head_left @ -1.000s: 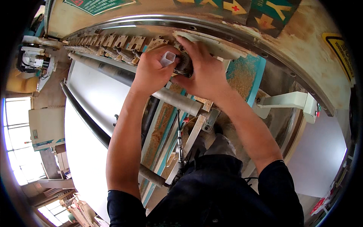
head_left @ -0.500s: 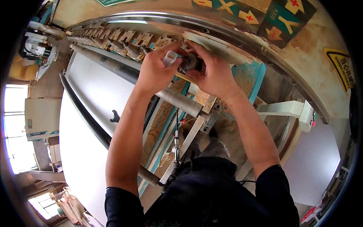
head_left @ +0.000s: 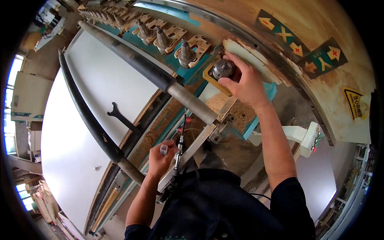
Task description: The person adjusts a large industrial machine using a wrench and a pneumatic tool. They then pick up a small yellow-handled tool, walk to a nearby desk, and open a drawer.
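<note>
My right hand (head_left: 249,86) curls around a round grey collet nut (head_left: 223,69), thumb on the near side and fingers on the far side. The nut sits over a yellow bracket (head_left: 211,75); its lower part is hidden. Lower down, near my waist, my left hand (head_left: 159,160) is closed around a small clear plastic tube (head_left: 163,150), whose squared end faces up. A black hook wrench (head_left: 123,118) lies on the white board (head_left: 76,132), away from both hands.
Several cone-shaped tool holders (head_left: 186,54) stand in forked clips at the upper left. Two long rollers, one a dark roller (head_left: 132,56), cross the white board. Sawdust covers a teal ledge (head_left: 242,114) below my right hand. A white control arm (head_left: 308,140) juts out at right.
My left hand has left the nut and come down toward my waist with the plastic tube. My right hand stays around the nut. The view has shifted, showing more tool holders.
</note>
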Demonstrator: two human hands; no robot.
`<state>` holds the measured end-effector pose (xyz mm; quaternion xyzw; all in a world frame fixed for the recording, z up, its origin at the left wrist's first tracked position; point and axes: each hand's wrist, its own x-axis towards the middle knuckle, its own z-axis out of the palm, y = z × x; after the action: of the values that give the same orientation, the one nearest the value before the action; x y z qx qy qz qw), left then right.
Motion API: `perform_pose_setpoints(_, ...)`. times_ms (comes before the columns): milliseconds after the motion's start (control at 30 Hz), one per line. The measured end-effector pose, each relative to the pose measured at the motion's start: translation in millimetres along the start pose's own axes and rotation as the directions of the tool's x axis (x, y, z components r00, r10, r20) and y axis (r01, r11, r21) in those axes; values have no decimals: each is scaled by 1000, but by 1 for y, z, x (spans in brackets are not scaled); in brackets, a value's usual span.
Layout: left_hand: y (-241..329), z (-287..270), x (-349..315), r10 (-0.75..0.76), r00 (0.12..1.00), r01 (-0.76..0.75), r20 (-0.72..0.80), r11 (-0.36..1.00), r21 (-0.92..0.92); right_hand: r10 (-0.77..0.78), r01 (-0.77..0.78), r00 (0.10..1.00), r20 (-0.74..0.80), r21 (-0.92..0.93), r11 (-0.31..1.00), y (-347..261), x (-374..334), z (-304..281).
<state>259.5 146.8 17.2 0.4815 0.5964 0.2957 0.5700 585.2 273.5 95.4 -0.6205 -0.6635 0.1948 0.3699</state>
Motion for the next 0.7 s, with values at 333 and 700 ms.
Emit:
perform_pose_setpoints(333, -4, -15, -54, 273, 961, -274, 38, 929, 247, 112, -137, 981, 159, 162, 977, -6, 5, 1)
perform_pose_setpoints(700, -97, -96, -111, 444, 846, -236, -296, 808, 539, 60, -76, 994, 92, 178, 981, -9, 6, 17)
